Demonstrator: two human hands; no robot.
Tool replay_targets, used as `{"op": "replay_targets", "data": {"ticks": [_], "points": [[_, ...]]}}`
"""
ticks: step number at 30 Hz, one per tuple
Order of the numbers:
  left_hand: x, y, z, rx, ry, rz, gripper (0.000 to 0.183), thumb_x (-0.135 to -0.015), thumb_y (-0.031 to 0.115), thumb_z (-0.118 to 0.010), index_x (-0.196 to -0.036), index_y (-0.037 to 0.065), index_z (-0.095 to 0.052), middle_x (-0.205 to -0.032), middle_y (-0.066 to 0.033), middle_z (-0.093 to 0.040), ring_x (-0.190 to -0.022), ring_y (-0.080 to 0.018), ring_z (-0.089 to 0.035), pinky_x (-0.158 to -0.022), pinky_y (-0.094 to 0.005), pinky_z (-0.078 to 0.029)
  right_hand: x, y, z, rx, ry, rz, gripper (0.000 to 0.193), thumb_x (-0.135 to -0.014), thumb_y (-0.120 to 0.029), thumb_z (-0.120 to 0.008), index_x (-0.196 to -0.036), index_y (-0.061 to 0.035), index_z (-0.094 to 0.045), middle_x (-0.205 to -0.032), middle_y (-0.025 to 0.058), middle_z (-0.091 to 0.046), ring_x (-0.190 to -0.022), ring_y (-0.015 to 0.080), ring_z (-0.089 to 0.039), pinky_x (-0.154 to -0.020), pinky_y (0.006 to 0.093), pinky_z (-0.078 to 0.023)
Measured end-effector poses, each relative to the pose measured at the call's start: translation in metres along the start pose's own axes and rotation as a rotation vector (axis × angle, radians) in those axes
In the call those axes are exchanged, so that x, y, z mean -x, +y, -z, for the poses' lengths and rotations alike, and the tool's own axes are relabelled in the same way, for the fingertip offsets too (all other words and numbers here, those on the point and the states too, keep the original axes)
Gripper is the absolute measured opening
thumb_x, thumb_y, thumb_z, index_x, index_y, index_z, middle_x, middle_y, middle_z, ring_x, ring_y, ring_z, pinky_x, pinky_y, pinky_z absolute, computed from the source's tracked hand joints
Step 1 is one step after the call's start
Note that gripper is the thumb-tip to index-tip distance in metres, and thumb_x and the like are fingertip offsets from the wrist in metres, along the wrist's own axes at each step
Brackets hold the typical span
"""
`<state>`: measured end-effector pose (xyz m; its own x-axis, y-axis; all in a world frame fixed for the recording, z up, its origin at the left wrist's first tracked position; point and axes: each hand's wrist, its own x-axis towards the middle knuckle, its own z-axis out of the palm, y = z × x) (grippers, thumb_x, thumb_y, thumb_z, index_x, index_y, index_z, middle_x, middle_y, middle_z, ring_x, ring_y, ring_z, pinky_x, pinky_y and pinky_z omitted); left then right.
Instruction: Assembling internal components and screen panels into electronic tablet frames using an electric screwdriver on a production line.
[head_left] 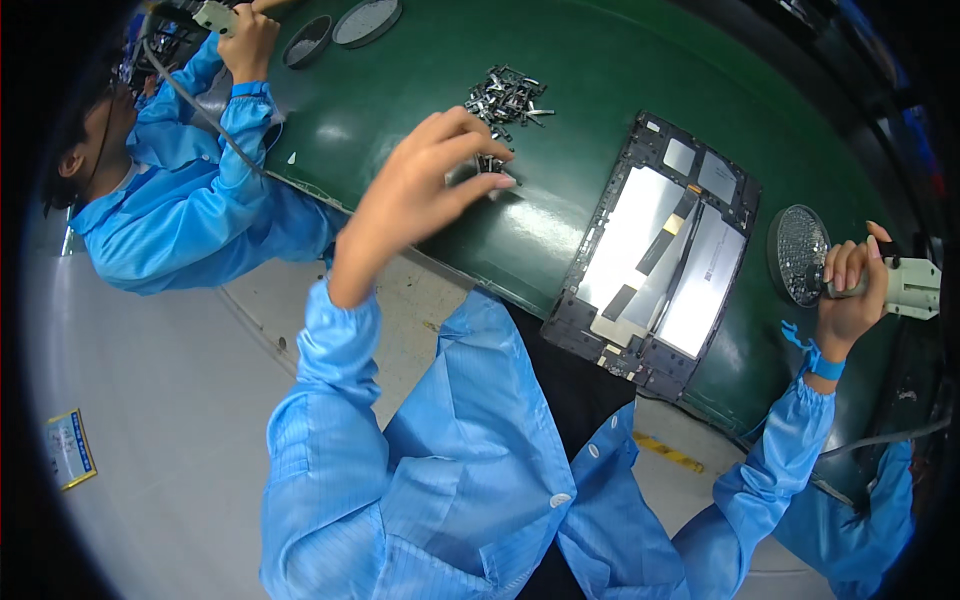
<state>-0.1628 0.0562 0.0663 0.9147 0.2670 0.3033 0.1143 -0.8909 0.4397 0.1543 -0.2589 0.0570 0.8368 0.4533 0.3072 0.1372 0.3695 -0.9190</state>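
Note:
My left hand point(425, 175) reaches over the table with its thumb and forefinger apart. Between and just beyond those fingertips lie a few small metal parts point(488, 163). A larger heap of similar small black and silver parts point(505, 97) is just past the fingers. At the right, my right hand point(852, 290) is wrapped round a cream-coloured electric screwdriver point(912, 287). Right beside this hand stands a round dish of screws point(797, 250). An opened tablet point(618, 240), its silver battery packs and dark frame exposed, lies at an angle between my hands.
On the left a co-worker point(190, 200) in a blue smock holds a cream-coloured tool point(215, 17). Two round dishes point(366, 22) stand at the far left of the green table point(580, 75). A grey cable point(885, 438) and another blue sleeve point(850, 540) are at the lower right.

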Motion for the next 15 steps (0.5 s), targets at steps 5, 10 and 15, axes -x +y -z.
{"op": "replay_targets", "data": {"ticks": [5,10,15], "points": [[-0.010,-0.037,-0.005,0.053,-0.145,-0.098,0.027,-0.077,0.013,-0.079,-0.101,0.003,-0.073,-0.098,-0.0103,-0.064,-0.092,-0.0281,-0.063,-0.079,-0.0376,-0.052,0.001,-0.001,-0.004,0.016,-0.011,0.012,0.031,-0.096,-0.013,-0.048,-0.118,0.0084,-0.052,-0.056,-0.0023,-0.032,-0.047,0.0078,-0.035,-0.050,0.0263,-0.035],[-0.004,-0.039,-0.010,-0.012,-0.117,-0.178,0.024,-0.080,0.013,-0.076,-0.101,0.003,-0.075,-0.104,-0.0100,-0.067,-0.098,-0.0284,-0.061,-0.085,-0.0389,-0.051,0.001,-0.002,-0.007,0.017,-0.016,0.019,0.030,-0.096,-0.013,-0.048,-0.117,0.0081,-0.052,-0.056,-0.0022,-0.032,-0.048,0.0080,-0.035,-0.050,0.0265,-0.035],[-0.002,-0.036,-0.008,-0.075,-0.114,-0.318,0.026,-0.082,0.006,-0.071,-0.108,0.006,-0.074,-0.120,-0.0080,-0.067,-0.104,-0.0273,-0.059,-0.087,-0.0388,-0.051,0.003,-0.003,-0.003,0.012,-0.035,0.019,0.031,-0.097,-0.014,-0.046,-0.118,0.0071,-0.052,-0.057,-0.0026,-0.032,-0.048,0.0072,-0.034,-0.051,0.0257,-0.034]]}}
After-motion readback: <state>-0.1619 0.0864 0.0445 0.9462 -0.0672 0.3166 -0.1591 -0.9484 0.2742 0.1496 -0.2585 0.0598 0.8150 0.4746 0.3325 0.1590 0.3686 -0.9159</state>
